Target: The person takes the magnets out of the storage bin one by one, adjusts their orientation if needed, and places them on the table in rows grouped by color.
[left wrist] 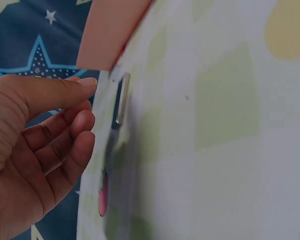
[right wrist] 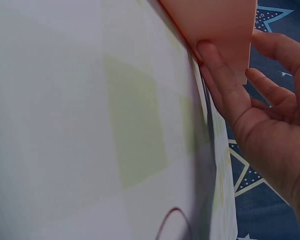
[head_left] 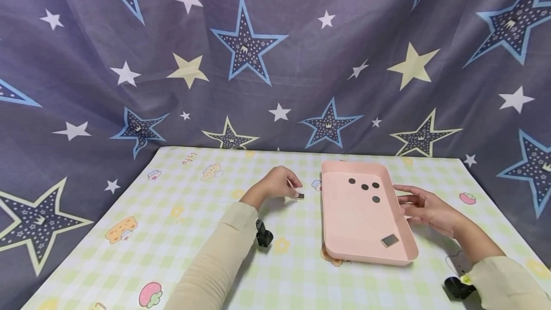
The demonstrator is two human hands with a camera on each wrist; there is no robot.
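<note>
A starry curtain (head_left: 297,75) backs the checked counter (head_left: 292,248). My left grip (head_left: 277,183), loosely parted and empty, is beside a small dark tile (head_left: 301,196) lying there; rightward, a pink tray (head_left: 353,226) holds dark discs (head_left: 365,187), my right grip (head_left: 430,212) touching its wall, fingers extended.

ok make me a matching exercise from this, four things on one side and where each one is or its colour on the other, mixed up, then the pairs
Things
1. left hand
2. right hand
3. four dark discs
4. tray

Places and colours
A. inside, toward the far end
B. pink
C. at the outer side wall
D. beside the dark rectangular piece that is outside the tray

Pairs: 1-D, 2-C, 3-A, 4-B
</note>
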